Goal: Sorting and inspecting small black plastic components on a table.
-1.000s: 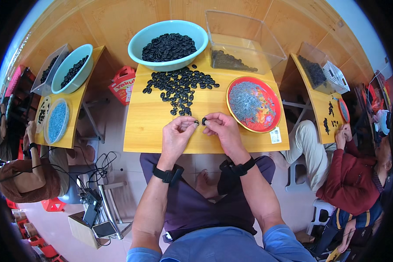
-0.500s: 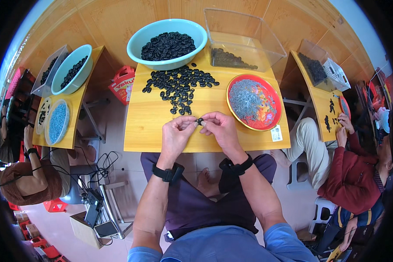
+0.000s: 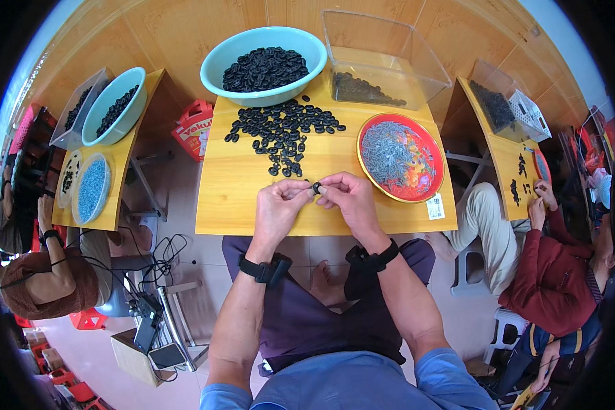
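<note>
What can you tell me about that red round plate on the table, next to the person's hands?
The red plate is round and shallow, with a bright red rim and a patterned inside. It looks like plastic or lacquered ware. A layer of small grey pieces covers most of its inside. It lies flat on the wooden table, near its right edge, just beyond the right hand, which does not touch it.

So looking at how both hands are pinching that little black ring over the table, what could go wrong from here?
1. The small black ring is pinched only by the fingertips of the left hand and right hand; it could slip and drop off the near table edge.
2. The loose pile of black pieces lies just ahead; a forward sweep might scatter it.
3. The red tray sits close to the right hand and could get bumped.
</note>
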### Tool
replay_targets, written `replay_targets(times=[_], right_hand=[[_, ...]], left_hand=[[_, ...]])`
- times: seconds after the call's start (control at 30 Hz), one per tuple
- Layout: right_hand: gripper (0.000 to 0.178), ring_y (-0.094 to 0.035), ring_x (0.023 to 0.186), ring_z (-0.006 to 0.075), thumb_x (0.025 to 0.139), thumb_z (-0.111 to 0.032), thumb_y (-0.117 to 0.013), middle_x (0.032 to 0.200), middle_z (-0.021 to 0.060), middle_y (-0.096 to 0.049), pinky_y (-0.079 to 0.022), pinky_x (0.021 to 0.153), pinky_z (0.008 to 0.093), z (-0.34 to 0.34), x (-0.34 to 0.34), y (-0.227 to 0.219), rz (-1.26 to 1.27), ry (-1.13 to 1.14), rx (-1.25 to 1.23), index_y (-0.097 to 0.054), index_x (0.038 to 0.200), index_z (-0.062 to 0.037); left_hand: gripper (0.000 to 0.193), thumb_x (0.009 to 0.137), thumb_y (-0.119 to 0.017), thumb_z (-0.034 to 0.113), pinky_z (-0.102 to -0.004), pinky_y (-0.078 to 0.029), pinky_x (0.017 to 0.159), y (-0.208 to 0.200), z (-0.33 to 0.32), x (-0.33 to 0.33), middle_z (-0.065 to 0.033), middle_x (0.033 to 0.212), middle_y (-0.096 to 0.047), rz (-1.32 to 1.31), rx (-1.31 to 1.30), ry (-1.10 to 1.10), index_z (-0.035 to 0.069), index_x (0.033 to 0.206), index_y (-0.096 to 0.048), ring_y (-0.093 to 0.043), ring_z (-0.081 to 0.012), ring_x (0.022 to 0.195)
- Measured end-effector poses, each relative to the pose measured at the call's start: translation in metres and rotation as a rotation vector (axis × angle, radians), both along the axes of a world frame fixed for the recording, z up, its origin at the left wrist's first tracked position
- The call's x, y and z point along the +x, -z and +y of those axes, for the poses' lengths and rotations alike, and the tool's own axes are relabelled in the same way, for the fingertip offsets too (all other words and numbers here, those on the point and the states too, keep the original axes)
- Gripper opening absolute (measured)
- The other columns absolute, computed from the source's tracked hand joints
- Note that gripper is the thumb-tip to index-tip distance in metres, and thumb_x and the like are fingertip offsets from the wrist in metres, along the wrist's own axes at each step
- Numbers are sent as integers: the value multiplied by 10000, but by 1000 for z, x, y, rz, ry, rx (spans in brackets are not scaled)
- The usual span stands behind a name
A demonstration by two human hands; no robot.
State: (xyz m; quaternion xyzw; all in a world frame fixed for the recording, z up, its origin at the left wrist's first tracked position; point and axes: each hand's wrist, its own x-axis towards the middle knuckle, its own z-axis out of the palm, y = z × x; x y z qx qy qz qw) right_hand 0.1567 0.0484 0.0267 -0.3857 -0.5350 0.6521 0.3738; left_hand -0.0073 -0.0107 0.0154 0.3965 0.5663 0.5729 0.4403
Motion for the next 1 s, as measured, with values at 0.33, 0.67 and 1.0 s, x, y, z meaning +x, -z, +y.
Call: replay_targets(times=[0.33,0.67,1.0], right_hand=[[165,-666,694,121,919,-57,-659,858,83,-707,-519,637,234,1,2,0,-24,-42,26,-669,1059,30],[210,-578,578,69,888,-101,-716,743,30,-643,-436,492,205,10,13,-4,-28,-187,6,-571,1013,-17],[181,-562,552,64,882,-68,-716,742,43,-646,-437,477,210,6,9,-5,-90,-186,41,-577,975,2]], left_hand=[[153,872,-740,23,-214,-494,643,1,-2,3,-19,804,-702,-6,69,43,-41,1006,-703,-615,-41,719],[288,776,-796,29,-245,-475,634,-13,-9,9,-7,761,-647,374,27,142,49,1047,-703,-557,-77,656],[282,724,-834,56,-310,-499,624,-13,-8,13,-73,757,-591,570,106,110,28,964,-687,-555,-175,647]])
